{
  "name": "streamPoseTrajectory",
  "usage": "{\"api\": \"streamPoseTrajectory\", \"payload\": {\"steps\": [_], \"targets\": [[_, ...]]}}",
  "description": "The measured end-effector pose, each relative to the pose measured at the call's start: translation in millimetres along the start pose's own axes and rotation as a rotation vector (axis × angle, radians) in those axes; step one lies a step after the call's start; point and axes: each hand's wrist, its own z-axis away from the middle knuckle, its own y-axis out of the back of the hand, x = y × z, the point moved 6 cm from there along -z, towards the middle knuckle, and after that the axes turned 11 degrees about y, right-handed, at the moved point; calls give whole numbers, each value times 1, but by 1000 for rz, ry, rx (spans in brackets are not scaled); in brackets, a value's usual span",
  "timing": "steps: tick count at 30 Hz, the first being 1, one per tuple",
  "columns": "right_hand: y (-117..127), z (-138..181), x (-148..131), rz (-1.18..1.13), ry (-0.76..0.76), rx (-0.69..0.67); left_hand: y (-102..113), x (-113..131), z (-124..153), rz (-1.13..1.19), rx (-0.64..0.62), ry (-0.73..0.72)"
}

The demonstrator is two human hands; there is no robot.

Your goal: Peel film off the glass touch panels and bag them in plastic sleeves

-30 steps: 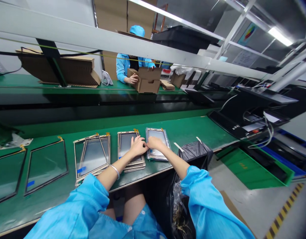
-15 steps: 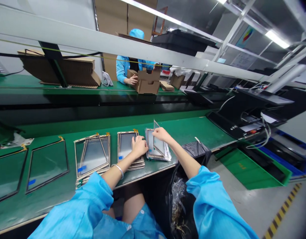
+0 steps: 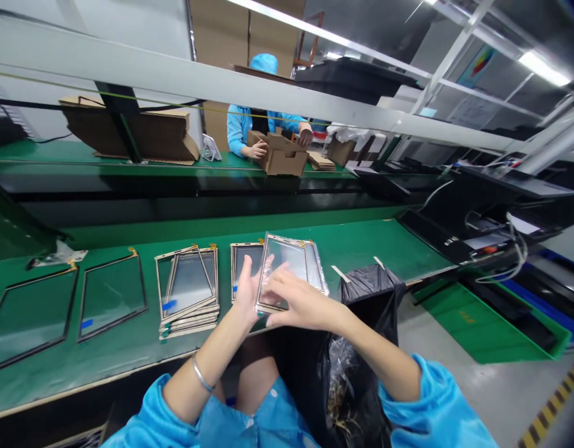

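Tilted above the bench is a clear touch panel (image 3: 287, 254) with a thin pale border. My left hand (image 3: 248, 291) grips it at the left edge, thumb raised and fingers behind the glass. Across its lower part lies my right hand (image 3: 305, 300), fingers bent at the lower left corner; the fingertips are partly hidden. Just behind is a stack of panels in clear film (image 3: 319, 264). Left of my hands sits another panel stack (image 3: 239, 255), partly covered by my left hand. Farther left stands a taller, uneven stack of framed panels (image 3: 190, 280) with a blue tab.
Two single dark-framed panels (image 3: 113, 295) lie on the green bench (image 3: 357, 239) at left. A black-bagged bin (image 3: 373, 286) hangs at the front edge. Black equipment with cables (image 3: 483, 218) stands right. Across the bench, a co-worker handles a cardboard box (image 3: 284, 155).
The panel in my right hand has been lifted off the right stack and brought left. My left hand has left the middle stack and taken hold of the panel's edge.
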Motion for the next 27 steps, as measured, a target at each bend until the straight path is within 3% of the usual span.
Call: {"api": "streamPoseTrajectory", "payload": {"steps": [4,10,18,27], "targets": [[-5,6,-22,256,51,-38,4,3,14,82,15,-31],[-11,-1,-27,276,96,67,5,10,32,102,87,-128],[-27,1,-39,455,120,39,12,16,44,150,253,-268],[-36,-4,-52,642,343,253,19,30,57,202,325,-398]]}}
